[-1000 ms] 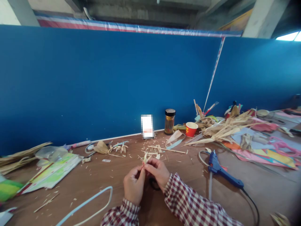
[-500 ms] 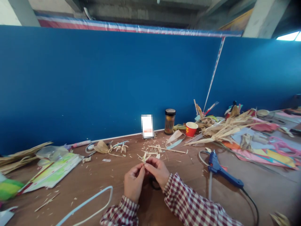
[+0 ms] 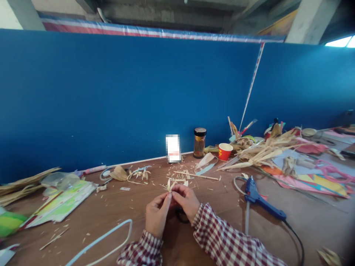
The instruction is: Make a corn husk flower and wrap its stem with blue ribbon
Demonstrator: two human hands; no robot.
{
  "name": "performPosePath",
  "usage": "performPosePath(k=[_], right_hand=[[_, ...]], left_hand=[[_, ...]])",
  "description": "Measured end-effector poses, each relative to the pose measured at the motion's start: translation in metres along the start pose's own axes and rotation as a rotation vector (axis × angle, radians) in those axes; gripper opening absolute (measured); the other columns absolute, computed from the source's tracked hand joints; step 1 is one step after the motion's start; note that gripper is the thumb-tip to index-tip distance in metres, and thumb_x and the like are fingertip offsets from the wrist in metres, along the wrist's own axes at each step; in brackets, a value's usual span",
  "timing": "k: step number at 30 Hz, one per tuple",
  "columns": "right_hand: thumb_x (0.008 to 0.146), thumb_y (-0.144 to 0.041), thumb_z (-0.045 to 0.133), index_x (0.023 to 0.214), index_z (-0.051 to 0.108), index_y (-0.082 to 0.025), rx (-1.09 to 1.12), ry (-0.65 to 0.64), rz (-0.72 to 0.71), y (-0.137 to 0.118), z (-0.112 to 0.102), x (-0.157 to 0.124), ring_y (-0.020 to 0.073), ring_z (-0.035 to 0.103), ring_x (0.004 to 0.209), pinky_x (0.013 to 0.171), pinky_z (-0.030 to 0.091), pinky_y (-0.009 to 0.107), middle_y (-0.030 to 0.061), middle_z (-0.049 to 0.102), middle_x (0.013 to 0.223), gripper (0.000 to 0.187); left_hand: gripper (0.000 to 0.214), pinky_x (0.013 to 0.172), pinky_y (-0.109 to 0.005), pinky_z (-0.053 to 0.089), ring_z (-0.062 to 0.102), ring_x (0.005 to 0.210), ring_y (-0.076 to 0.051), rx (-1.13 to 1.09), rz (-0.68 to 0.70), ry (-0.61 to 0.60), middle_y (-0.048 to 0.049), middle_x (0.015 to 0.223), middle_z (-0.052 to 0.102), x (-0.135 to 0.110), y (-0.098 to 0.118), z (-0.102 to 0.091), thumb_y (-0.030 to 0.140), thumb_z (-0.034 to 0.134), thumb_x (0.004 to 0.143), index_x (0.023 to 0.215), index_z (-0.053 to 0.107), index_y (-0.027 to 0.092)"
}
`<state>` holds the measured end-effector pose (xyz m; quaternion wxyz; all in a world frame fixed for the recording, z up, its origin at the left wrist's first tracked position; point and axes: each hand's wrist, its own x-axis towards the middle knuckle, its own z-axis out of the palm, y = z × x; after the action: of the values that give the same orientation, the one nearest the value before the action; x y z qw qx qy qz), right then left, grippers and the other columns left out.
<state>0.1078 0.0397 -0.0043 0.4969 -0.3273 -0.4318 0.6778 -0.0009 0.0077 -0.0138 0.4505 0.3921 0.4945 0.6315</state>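
Note:
My left hand (image 3: 158,214) and my right hand (image 3: 186,201) meet at the middle of the table, fingertips pinched together. Between them they hold a small pale piece of corn husk (image 3: 169,184), its pointed tips sticking up above the fingers. The lower end is hidden by my thumbs and fingers. Just beyond the hands lie husk shavings (image 3: 181,182) and a thin dry stalk (image 3: 196,175). A black roundish thing (image 3: 181,215) is partly covered under my right hand.
To the right lies a blue glue gun (image 3: 260,201) with its cord. Behind it are a pile of dry husks (image 3: 266,151), a red paper cup (image 3: 225,152) and a dark-lidded jar (image 3: 199,143). A pale blue loop (image 3: 102,238) lies front left. A blue partition (image 3: 133,92) bounds the table.
The husk piece has turned slightly between my fingertips, its tips now closer together. Both hands keep their pinch in nearly the same place.

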Motion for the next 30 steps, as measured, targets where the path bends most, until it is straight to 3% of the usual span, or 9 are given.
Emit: performPosePath(k=[6, 11, 17, 25, 30], right_hand=[[0.061, -0.034, 0.070, 0.079, 0.058, -0.015, -0.003, 0.012, -0.010, -0.001, 0.002, -0.001, 0.0133, 0.058, 0.061, 0.061, 0.048, 0.029, 0.0005, 0.061, 0.069, 0.029], [0.064, -0.031, 0.067, 0.083, 0.057, -0.017, -0.034, -0.008, -0.055, -0.008, 0.006, -0.005, 0.0135, 0.059, 0.065, 0.060, 0.048, 0.027, 0.0011, 0.061, 0.078, 0.025], [0.075, -0.028, 0.056, 0.076, 0.054, -0.019, -0.352, 0.099, -0.265, -0.016, 0.008, -0.012, 0.0135, 0.057, 0.059, 0.057, 0.045, 0.026, -0.0001, 0.058, 0.066, 0.009], [0.077, -0.031, 0.054, 0.075, 0.060, -0.020, -0.508, 0.114, -0.334, -0.017, 0.007, -0.015, 0.0146, 0.055, 0.060, 0.057, 0.042, 0.027, 0.0015, 0.060, 0.068, 0.012], [0.076, -0.030, 0.055, 0.074, 0.061, -0.020, -0.504, 0.118, -0.340, -0.016, 0.006, -0.014, 0.0146, 0.054, 0.059, 0.057, 0.041, 0.027, 0.0019, 0.060, 0.067, 0.012]], left_hand=[[0.029, 0.071, -0.035, 0.054, 0.066, 0.074, -0.023, -0.057, -0.045, -0.029, -0.0090, 0.081, 0.071, 0.001, -0.001, 0.001, 0.033, 0.068, 0.064, 0.083, 0.070, 0.012], [0.031, 0.073, -0.036, 0.053, 0.066, 0.074, -0.022, -0.176, -0.104, 0.022, -0.0084, 0.082, 0.071, 0.002, 0.002, 0.003, 0.033, 0.070, 0.061, 0.084, 0.069, 0.012], [0.030, 0.073, -0.031, 0.053, 0.066, 0.074, -0.019, -0.227, -0.160, 0.059, -0.0067, 0.078, 0.071, 0.005, 0.000, 0.002, 0.026, 0.073, 0.058, 0.085, 0.068, 0.013], [0.036, 0.059, -0.027, 0.054, 0.066, 0.066, -0.018, -0.082, -0.170, 0.038, -0.0070, 0.076, 0.071, 0.001, 0.008, 0.003, 0.033, 0.071, 0.059, 0.088, 0.068, 0.012], [0.035, 0.059, -0.027, 0.054, 0.065, 0.063, -0.017, -0.025, -0.126, 0.006, -0.0055, 0.072, 0.071, 0.001, 0.004, 0.002, 0.036, 0.070, 0.060, 0.087, 0.070, 0.013]])
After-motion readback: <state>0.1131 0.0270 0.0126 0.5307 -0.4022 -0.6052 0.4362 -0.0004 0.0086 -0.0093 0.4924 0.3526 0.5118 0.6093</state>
